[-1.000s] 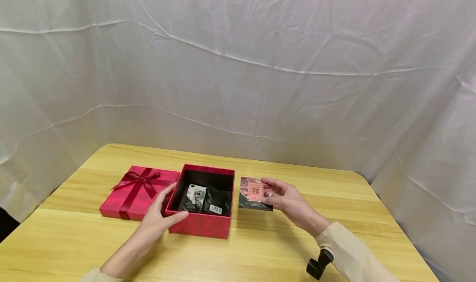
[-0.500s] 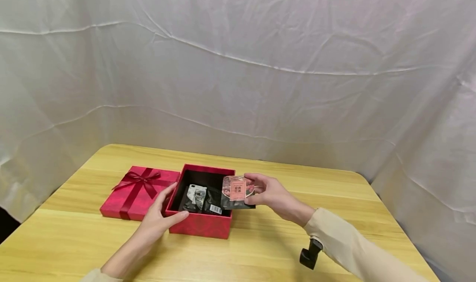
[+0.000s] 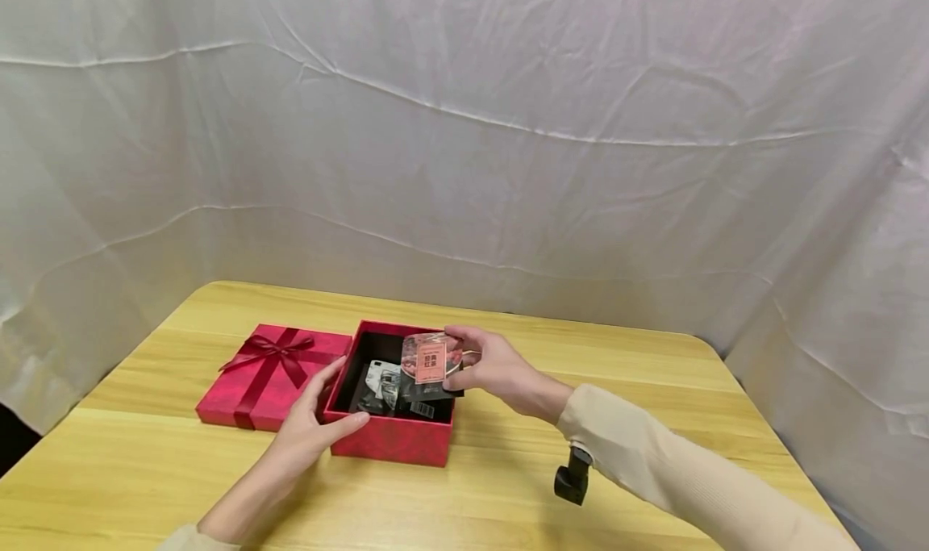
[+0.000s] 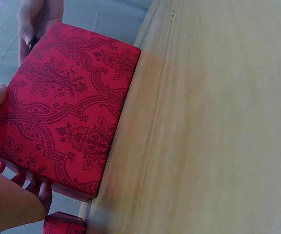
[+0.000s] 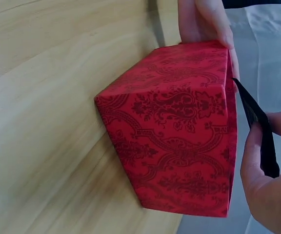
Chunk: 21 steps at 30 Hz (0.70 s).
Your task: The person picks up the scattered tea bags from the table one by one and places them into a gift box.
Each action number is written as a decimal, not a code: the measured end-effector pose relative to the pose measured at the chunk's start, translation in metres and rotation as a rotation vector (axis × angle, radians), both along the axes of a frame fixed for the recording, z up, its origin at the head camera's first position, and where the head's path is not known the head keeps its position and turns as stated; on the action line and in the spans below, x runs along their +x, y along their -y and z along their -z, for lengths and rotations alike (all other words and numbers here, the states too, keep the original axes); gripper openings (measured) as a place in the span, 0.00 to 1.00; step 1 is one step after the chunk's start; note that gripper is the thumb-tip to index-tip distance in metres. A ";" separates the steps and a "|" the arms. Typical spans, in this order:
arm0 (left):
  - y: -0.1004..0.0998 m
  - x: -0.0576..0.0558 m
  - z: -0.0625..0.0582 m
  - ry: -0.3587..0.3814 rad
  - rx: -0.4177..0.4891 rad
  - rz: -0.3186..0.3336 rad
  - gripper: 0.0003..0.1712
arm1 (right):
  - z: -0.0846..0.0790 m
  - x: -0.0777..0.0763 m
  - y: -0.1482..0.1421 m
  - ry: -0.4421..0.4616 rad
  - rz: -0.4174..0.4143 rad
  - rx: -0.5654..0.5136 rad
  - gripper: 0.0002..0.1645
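Observation:
My right hand (image 3: 501, 373) pinches a flat tea sachet (image 3: 431, 363), dark with a pink label, above the right side of an open red gift box (image 3: 392, 440). In the right wrist view the tea sachet (image 5: 263, 131) shows as a thin black edge tilted over the rim. Its thumb and fingers (image 5: 253, 153) press it from both faces. My left hand (image 3: 308, 430) holds the box at its near left corner, thumb along the front and fingers on the left side. Inside lie a black-and-white packet (image 3: 382, 383) and a dark packet with a barcode (image 3: 422, 410), partly covered.
The red lid (image 3: 276, 377), with a dark red ribbon bow, lies on the wooden table (image 3: 653, 390) left of the box. A pale cloth (image 3: 464, 131) hangs behind the table. A black strap device (image 3: 572, 477) sits on the right wrist.
My right hand has carried the tea sachet leftward, from beside the box to over its right side. The left hand and the box have stayed in place.

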<state>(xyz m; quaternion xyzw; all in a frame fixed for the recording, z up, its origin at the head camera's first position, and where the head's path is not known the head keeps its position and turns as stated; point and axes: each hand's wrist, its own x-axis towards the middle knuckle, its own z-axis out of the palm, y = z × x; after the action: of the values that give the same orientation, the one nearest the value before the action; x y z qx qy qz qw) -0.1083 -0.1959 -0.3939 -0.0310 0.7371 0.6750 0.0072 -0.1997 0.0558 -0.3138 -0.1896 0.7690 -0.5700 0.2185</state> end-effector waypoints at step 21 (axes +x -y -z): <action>0.000 0.000 -0.001 -0.010 0.007 0.011 0.48 | 0.005 -0.012 0.055 0.015 -0.005 0.113 0.46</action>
<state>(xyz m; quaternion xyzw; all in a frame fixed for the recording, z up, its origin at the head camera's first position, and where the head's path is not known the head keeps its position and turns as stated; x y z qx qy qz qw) -0.1078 -0.1959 -0.3929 -0.0234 0.7351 0.6775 0.0071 -0.2121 0.0005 -0.3184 -0.1746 0.7978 -0.5268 0.2359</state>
